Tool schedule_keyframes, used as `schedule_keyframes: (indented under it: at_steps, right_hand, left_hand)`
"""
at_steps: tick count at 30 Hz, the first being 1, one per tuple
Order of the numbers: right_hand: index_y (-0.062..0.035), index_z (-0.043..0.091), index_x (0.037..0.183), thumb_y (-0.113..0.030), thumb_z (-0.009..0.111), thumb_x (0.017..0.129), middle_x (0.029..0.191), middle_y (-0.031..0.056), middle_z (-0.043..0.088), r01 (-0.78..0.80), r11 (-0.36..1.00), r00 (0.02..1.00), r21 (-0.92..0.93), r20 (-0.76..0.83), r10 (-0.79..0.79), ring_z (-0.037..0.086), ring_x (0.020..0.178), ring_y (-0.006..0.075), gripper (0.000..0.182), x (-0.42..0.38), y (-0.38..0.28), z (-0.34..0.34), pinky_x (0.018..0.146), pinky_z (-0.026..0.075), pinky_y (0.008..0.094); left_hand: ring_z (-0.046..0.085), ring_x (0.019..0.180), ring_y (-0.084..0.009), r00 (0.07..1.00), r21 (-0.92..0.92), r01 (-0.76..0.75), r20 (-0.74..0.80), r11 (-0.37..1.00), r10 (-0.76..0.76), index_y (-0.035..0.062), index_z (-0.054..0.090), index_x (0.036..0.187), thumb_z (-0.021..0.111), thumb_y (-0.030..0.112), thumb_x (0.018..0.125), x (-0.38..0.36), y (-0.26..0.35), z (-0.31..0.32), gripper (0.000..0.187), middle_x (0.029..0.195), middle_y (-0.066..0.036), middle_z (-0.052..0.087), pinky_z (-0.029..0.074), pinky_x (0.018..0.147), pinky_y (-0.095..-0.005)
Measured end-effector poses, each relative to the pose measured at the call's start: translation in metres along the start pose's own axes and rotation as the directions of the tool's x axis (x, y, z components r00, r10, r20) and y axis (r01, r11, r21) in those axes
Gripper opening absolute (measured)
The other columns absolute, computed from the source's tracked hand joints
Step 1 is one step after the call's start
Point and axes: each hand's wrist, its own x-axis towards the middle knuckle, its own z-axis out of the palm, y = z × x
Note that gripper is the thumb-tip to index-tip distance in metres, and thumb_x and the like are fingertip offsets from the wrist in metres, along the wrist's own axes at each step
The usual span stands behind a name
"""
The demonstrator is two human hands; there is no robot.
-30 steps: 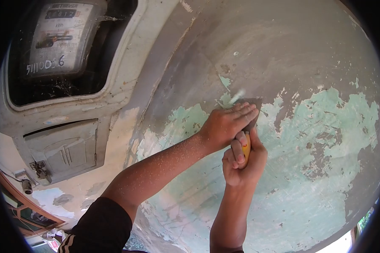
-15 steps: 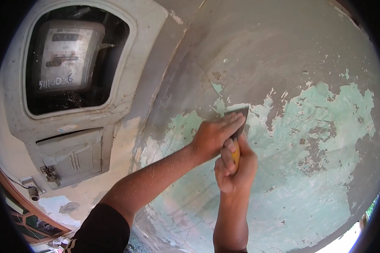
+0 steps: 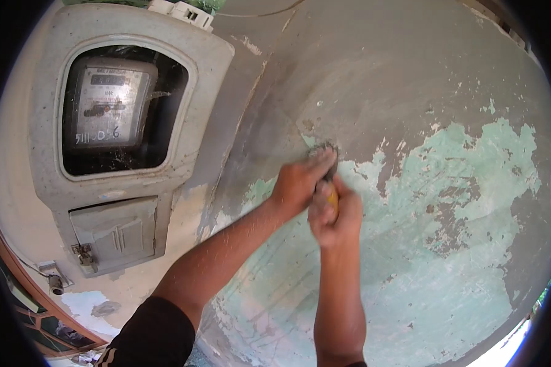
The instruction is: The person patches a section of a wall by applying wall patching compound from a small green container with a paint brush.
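Observation:
A scraper with a yellow handle (image 3: 333, 199) is pressed against the wall, its blade mostly hidden and blurred. My right hand (image 3: 341, 221) is wrapped round the handle from below. The fingers of my left hand (image 3: 295, 187) are pressed together over the blade, bearing on it near the upper edge of the pale green paint (image 3: 373, 244). Just above the fingertips lie dark crumbs and a small green remnant of paint (image 3: 308, 140). Around the paint, the wall shows bare grey plaster (image 3: 373, 73).
At left, a grey meter box (image 3: 205, 79) holds an electricity meter (image 3: 111, 104) behind its window. Below it is a small padlocked door (image 3: 119, 232). A wall fitting (image 3: 55, 282) and a brown window frame (image 3: 18, 287) stand at lower left. A crack runs down the plaster.
Both hands and the scraper have moved up and slightly left along the wall. The view has shifted, so the meter box sits lower and its top now shows.

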Motion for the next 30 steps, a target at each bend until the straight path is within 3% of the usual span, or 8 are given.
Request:
schedule_keyframes:
  at_steps: [3, 7, 10, 14, 20, 23, 26, 30]
  right_hand:
    - [-0.0081, 0.051, 0.102, -0.031, 0.034, 0.112, 0.075, 0.0018, 0.053, -0.051, 0.999, 0.999, -0.015, -0.016, 0.050, 0.040, 0.039, 0.0104, 0.030, 0.009, 0.000, 0.004, 0.032, 0.036, 0.0240]
    - [-0.0108, 0.050, 0.104, -0.029, 0.036, 0.112, 0.076, 0.0004, 0.053, -0.014, 0.997, 0.995, -0.078, -0.096, 0.006, 0.039, 0.039, 0.0092, 0.025, -0.048, 0.038, -0.021, 0.031, 0.033, 0.0224]
    - [-0.0123, 0.051, 0.106, -0.028, 0.036, 0.111, 0.075, 0.0000, 0.053, 0.041, 0.996, 0.987, -0.079, -0.152, -0.053, 0.038, 0.039, 0.0087, 0.022, -0.075, 0.055, -0.032, 0.031, 0.033, 0.0221]
    - [-0.0135, 0.051, 0.108, -0.026, 0.038, 0.111, 0.076, 0.0003, 0.053, 0.077, 0.982, 0.987, -0.170, -0.127, -0.099, 0.038, 0.039, 0.0084, 0.018, -0.065, 0.060, -0.019, 0.031, 0.033, 0.0220]
    - [-0.0123, 0.051, 0.109, -0.027, 0.039, 0.111, 0.078, 0.0013, 0.055, 0.103, 0.987, 0.988, -0.121, -0.100, -0.116, 0.040, 0.038, 0.0088, 0.019, -0.082, 0.049, -0.035, 0.030, 0.034, 0.0235]
    - [-0.0113, 0.051, 0.112, -0.026, 0.037, 0.111, 0.078, 0.0024, 0.054, 0.121, 0.992, 0.991, -0.043, -0.057, -0.124, 0.039, 0.037, 0.0099, 0.021, -0.096, 0.027, -0.034, 0.030, 0.035, 0.0245]
    - [-0.0127, 0.050, 0.114, -0.024, 0.034, 0.112, 0.077, 0.0030, 0.053, 0.021, 0.998, 0.999, 0.061, 0.049, -0.024, 0.038, 0.037, 0.0115, 0.020, -0.069, -0.012, -0.030, 0.030, 0.034, 0.0246]
    - [-0.0124, 0.047, 0.111, -0.024, 0.034, 0.112, 0.077, 0.0026, 0.052, 0.008, 0.998, 1.000, 0.062, 0.017, -0.009, 0.040, 0.039, 0.0111, 0.017, -0.054, -0.018, -0.008, 0.031, 0.035, 0.0235]
  left_hand:
    - [0.062, 0.127, -0.0352, 0.999, 0.023, -0.003, -0.043, 1.000, 0.004, 0.0023, 0.058, 0.141, 0.064, 0.007, 0.087, 0.006, -0.009, -0.004, 0.055, 0.138, -0.022, 0.062, 0.056, 0.102, -0.0413]
    - [0.062, 0.128, -0.0351, 0.989, -0.077, 0.114, 0.101, 0.991, -0.106, 0.0006, 0.061, 0.138, 0.066, 0.007, 0.086, -0.059, 0.023, -0.011, 0.052, 0.136, -0.022, 0.064, 0.056, 0.102, -0.0410]
    - [0.062, 0.127, -0.0365, 0.989, -0.048, 0.044, 0.143, 0.998, -0.037, -0.0011, 0.062, 0.136, 0.066, 0.013, 0.088, -0.090, 0.035, -0.006, 0.050, 0.134, -0.023, 0.065, 0.056, 0.102, -0.0416]
    - [0.064, 0.125, -0.0377, 0.995, -0.177, 0.029, 0.096, 0.984, -0.012, -0.0034, 0.062, 0.136, 0.059, 0.034, 0.096, -0.069, 0.017, -0.011, 0.055, 0.133, -0.026, 0.065, 0.056, 0.102, -0.0415]
    - [0.064, 0.125, -0.0363, 0.989, -0.067, -0.018, 0.148, 0.998, 0.028, -0.0034, 0.058, 0.138, 0.062, 0.021, 0.094, -0.073, 0.037, -0.002, 0.051, 0.139, -0.024, 0.062, 0.055, 0.103, -0.0419]
    - [0.064, 0.125, -0.0382, 0.985, -0.053, -0.134, 0.102, 0.990, 0.139, -0.0028, 0.060, 0.138, 0.064, 0.021, 0.092, -0.051, 0.057, 0.008, 0.052, 0.139, -0.024, 0.062, 0.056, 0.103, -0.0422]
    - [0.064, 0.125, -0.0384, 0.996, 0.015, -0.073, 0.043, 0.997, 0.072, -0.0027, 0.060, 0.136, 0.066, 0.015, 0.088, -0.020, 0.053, 0.021, 0.052, 0.137, -0.024, 0.063, 0.057, 0.100, -0.0418]
    - [0.064, 0.123, -0.0390, 1.000, 0.003, 0.010, 0.020, 1.000, -0.010, -0.0024, 0.060, 0.135, 0.067, 0.013, 0.084, -0.007, 0.052, 0.016, 0.054, 0.137, -0.025, 0.062, 0.057, 0.098, -0.0418]
